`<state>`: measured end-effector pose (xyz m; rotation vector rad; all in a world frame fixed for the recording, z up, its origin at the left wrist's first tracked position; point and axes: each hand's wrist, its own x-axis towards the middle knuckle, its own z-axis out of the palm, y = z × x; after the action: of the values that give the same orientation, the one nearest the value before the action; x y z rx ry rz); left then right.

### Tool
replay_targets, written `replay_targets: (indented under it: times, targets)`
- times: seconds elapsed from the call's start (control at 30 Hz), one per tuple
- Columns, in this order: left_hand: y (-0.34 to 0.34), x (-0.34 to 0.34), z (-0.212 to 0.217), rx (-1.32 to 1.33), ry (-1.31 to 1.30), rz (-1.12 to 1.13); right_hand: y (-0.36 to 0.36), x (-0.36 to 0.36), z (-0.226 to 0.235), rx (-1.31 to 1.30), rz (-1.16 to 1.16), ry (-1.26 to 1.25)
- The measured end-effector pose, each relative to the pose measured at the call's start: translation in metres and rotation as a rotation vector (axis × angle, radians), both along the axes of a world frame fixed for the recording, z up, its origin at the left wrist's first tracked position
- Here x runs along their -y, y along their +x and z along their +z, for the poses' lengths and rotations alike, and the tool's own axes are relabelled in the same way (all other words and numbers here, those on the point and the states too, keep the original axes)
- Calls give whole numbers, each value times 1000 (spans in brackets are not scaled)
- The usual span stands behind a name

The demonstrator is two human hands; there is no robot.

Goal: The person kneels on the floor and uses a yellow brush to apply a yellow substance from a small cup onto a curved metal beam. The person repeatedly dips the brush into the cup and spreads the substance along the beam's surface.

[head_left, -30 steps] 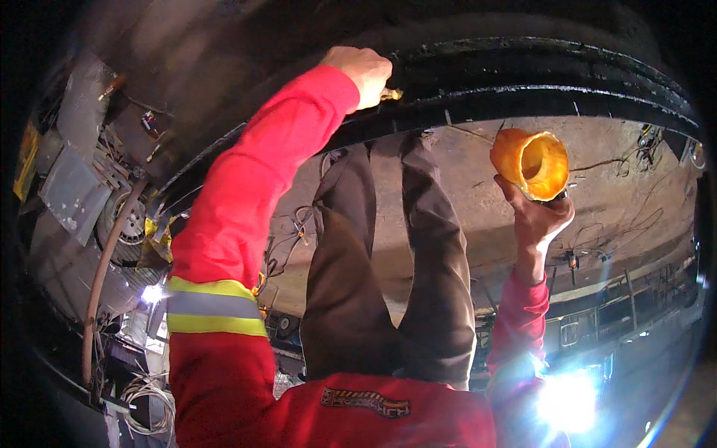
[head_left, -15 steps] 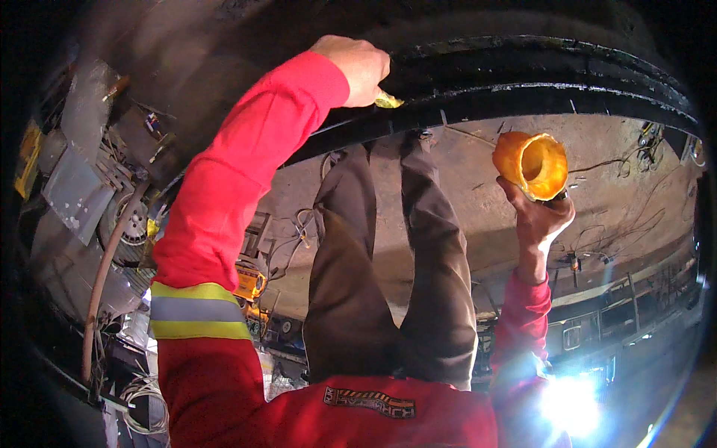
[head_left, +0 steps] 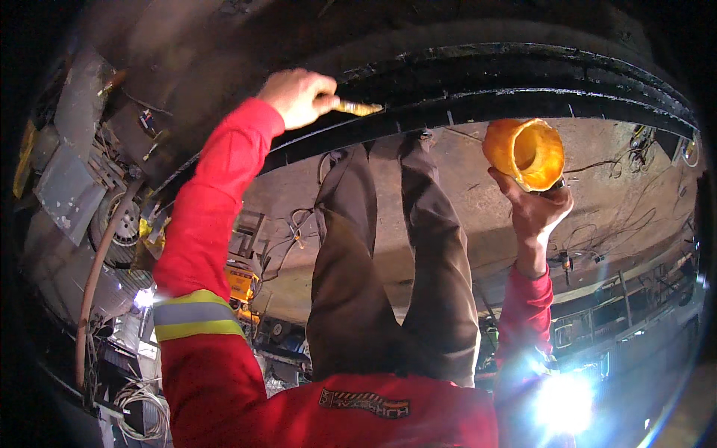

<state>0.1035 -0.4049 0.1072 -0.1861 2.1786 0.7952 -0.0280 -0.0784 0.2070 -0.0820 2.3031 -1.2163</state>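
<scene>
My left hand [head_left: 300, 98] is closed round a small paintbrush [head_left: 357, 109] with a yellowish body. Its tip points right and lies at the long black metal beam [head_left: 515, 104], though whether it touches cannot be made out. Off to the right, my right hand [head_left: 536, 213] grips an orange-yellow cup-like container [head_left: 511, 149] from below. The container is tilted with its round mouth toward me, and an inner ring shows inside; its contents are unclear. It sits just below the beam's lower edge.
Cables [head_left: 638, 160] lie on the brown floor [head_left: 463, 179] beyond my legs. At the left are a wheel [head_left: 119, 228], grey metal sheets [head_left: 69, 196] and a brown hose [head_left: 97, 291]. A yellow case [head_left: 240, 284] stands beside my left arm. A bright light [head_left: 565, 403] glares at lower right.
My left hand has moved left and a little down along the beam with the paintbrush, which now shows more fully. My right hand has shifted slightly up and left with the container.
</scene>
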Motion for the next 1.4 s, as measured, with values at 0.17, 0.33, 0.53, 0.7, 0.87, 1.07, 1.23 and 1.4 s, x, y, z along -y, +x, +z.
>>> replay_targets:
  times: [0.17,0.33,0.53,0.7,0.87,1.07,1.23,1.4]
  targets:
    - [36,29,12,62,-95,-130,14,23,3,-102,99,1]
    - [12,30,24,15,-249,-409,30,43,2,-53,117,-12]
    - [13,39,-5,-78,55,-34,44,65,5,-123,171,24]
    - [90,79,-20,216,-21,-74,58,72,-1,-145,257,74]
    - [116,98,-4,43,-176,-109,79,90,-4,-97,291,89]
    - [151,90,-28,-200,-33,-153,101,108,-7,-44,283,69]
    - [170,129,-26,12,39,-273,105,117,-3,-86,330,123]
    - [178,106,-28,-141,-48,-175,109,126,-7,-142,290,113]
